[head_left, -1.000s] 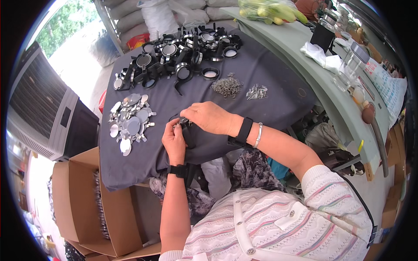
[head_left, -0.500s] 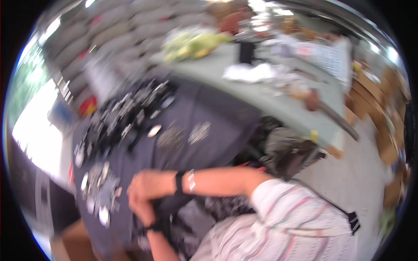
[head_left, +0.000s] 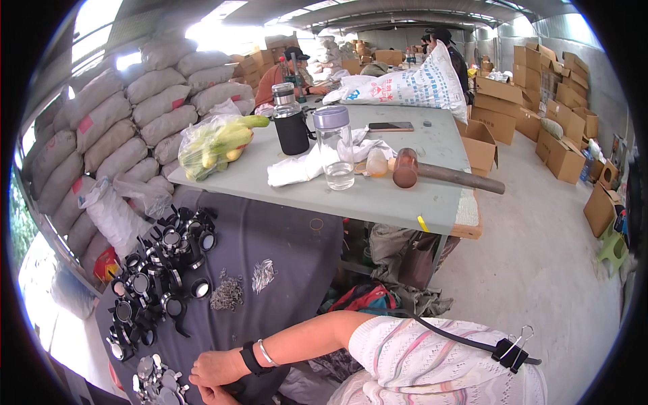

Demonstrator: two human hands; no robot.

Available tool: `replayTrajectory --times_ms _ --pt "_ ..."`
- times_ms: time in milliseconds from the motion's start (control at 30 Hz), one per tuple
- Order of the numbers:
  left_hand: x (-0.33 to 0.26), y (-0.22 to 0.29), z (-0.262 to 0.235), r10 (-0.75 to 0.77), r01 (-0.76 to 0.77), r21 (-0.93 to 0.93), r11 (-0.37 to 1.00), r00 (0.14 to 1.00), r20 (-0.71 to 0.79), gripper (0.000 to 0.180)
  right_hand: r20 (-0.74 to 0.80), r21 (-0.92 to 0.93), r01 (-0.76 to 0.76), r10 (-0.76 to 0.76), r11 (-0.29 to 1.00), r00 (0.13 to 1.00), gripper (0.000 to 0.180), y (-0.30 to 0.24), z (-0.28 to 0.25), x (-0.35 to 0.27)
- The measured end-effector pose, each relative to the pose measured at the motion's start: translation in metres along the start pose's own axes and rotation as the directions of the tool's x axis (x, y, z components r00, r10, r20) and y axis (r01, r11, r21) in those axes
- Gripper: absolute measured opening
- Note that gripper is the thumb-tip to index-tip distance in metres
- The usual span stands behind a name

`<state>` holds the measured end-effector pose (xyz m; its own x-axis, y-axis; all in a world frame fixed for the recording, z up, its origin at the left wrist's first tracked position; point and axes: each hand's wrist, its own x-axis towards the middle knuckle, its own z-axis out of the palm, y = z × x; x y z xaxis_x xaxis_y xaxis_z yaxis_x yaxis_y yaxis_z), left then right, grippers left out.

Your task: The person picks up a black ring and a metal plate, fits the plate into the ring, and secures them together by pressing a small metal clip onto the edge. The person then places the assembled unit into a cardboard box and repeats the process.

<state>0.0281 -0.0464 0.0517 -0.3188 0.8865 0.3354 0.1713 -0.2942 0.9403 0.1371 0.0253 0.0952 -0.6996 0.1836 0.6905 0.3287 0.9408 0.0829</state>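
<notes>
Right hand (head_left: 214,369) low at the frame's bottom edge, resting on the dark grey cloth (head_left: 283,243), black wristband and thin bangle at the wrist; fingers curled inward, but whether they grip anything cannot be told; left hand (head_left: 217,397) just below it, mostly cut off by the rim, grip not readable. Silver discs (head_left: 158,383) lie scattered just left of both hands. Further up the cloth, a heap of black round fittings with glass faces (head_left: 162,270); beside it two small piles of metal springs or clips (head_left: 228,294). Behind, a pale green table (head_left: 378,196) bears a clear tumbler (head_left: 335,148), a black flask (head_left: 290,121), a mallet (head_left: 442,174).
</notes>
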Motion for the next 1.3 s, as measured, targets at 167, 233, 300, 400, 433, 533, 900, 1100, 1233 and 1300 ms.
replayTrajectory --times_ms 167,233,300,400,433,533,900,1100,1233,1300 --pt "0.002 -0.002 0.001 0.055 -0.055 0.002 0.998 0.998 -0.038 0.036 0.026 0.097 -0.128 0.126 0.987 0.992 0.011 -0.006 0.002 -0.002" --pt "0.003 -0.001 0.001 0.065 -0.065 0.012 0.998 0.997 -0.036 0.035 0.021 0.110 -0.133 0.131 0.985 0.991 0.011 -0.006 0.004 -0.002" --pt "0.003 0.000 0.001 0.075 -0.074 0.021 0.997 0.997 -0.035 0.034 0.012 0.094 -0.108 0.107 0.990 0.994 0.011 -0.005 0.006 -0.002" --pt "0.002 0.005 0.001 0.072 -0.071 0.039 0.997 0.997 -0.027 0.035 -0.008 0.054 -0.064 0.065 0.996 0.998 0.011 -0.003 0.005 -0.002" --pt "0.002 0.007 0.001 0.065 -0.064 0.025 0.998 0.998 -0.027 0.035 -0.016 0.033 -0.050 0.051 0.998 0.999 0.011 -0.003 0.004 -0.001" --pt "0.001 0.010 0.001 0.040 -0.039 0.013 0.999 0.999 -0.022 0.037 -0.054 -0.070 0.025 -0.029 0.997 0.998 0.012 -0.004 0.000 -0.001" --pt "0.003 0.008 0.001 0.064 -0.064 -0.004 0.998 0.998 -0.012 0.038 -0.083 -0.060 0.032 -0.037 0.998 0.996 0.012 -0.003 -0.002 -0.001" --pt "0.012 0.007 0.010 -0.001 0.011 0.089 0.996 0.995 -0.104 0.029 -0.153 0.330 -0.005 0.059 0.944 0.987 0.012 0.002 -0.011 -0.002" --pt "0.005 -0.009 -0.004 -0.122 0.126 0.028 0.992 0.987 -0.102 0.016 -0.181 0.472 -0.404 0.534 0.784 0.826 0.012 0.020 -0.010 -0.017" --pt "0.008 -0.015 -0.003 -0.083 0.079 -0.105 0.991 0.996 -0.039 0.014 0.190 0.650 -0.672 0.781 0.354 0.595 0.011 0.026 -0.008 -0.025"
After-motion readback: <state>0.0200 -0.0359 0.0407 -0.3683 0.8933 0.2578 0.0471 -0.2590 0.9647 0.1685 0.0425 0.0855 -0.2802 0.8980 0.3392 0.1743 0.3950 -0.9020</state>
